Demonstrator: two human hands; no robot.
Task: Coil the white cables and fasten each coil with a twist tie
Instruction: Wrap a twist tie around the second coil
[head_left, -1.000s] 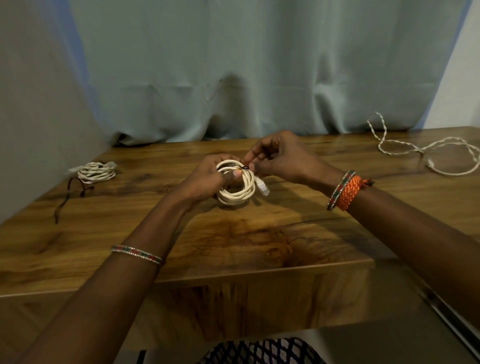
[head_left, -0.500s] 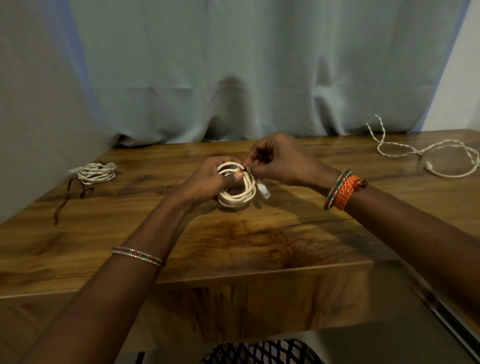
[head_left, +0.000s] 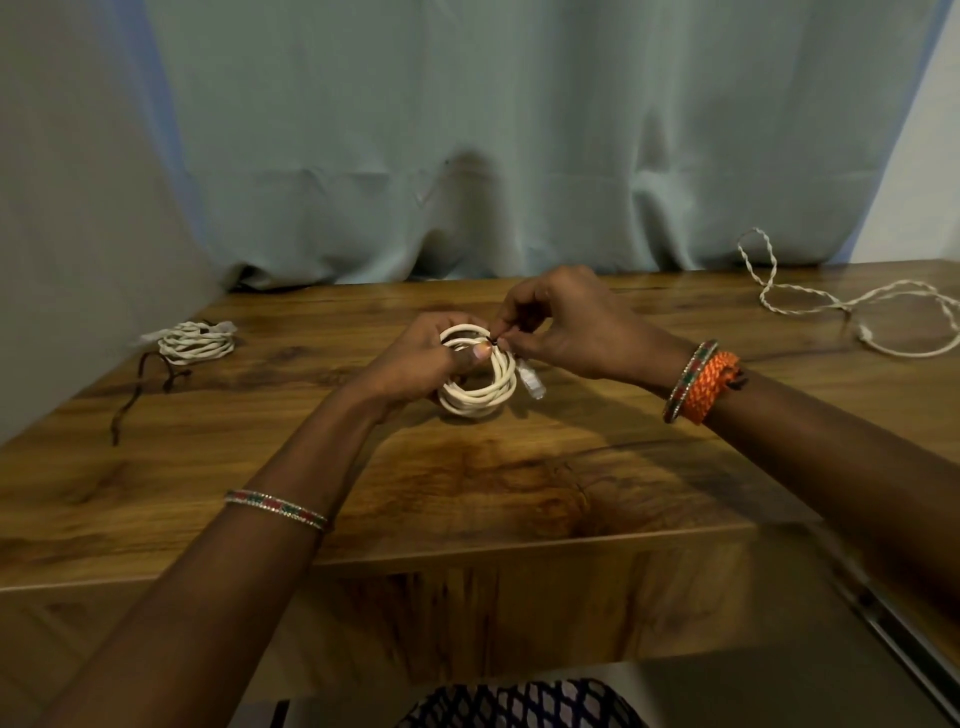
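The white cable coil (head_left: 480, 387) sits upright mid-table (head_left: 519, 483), gripped by the left hand (head_left: 415, 366) with its thumb pressed on top, while the right hand (head_left: 571, 325) pinches a dark twist tie (head_left: 493, 340) there; another tied coil (head_left: 196, 343) lies far left and a loose cable (head_left: 852, 306) far right.

Both arms reach forward — left hand (head_left: 415, 364) and right hand (head_left: 566, 325) curled, fingertips meeting.
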